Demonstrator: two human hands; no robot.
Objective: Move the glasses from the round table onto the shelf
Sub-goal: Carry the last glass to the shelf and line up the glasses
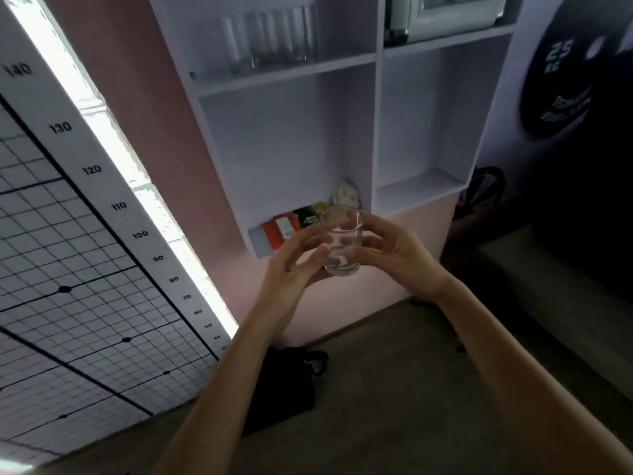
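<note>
A clear drinking glass (342,243) is upright in mid-air in front of the white shelf unit (291,77). My right hand (394,255) wraps it from the right, fingers visible through the glass. My left hand (294,265) touches it from the left with thumb and fingertips, the other fingers spread. Several tall clear glasses (274,37) stand on the upper left shelf. The round table is out of view.
Orange and dark boxes (294,222) and a small white object (346,195) lie in the lower left compartment. A black bag (281,389) sits on the floor below. A gridded height chart (85,252) covers the left wall; a 25 kg plate graphic (558,70) is at right.
</note>
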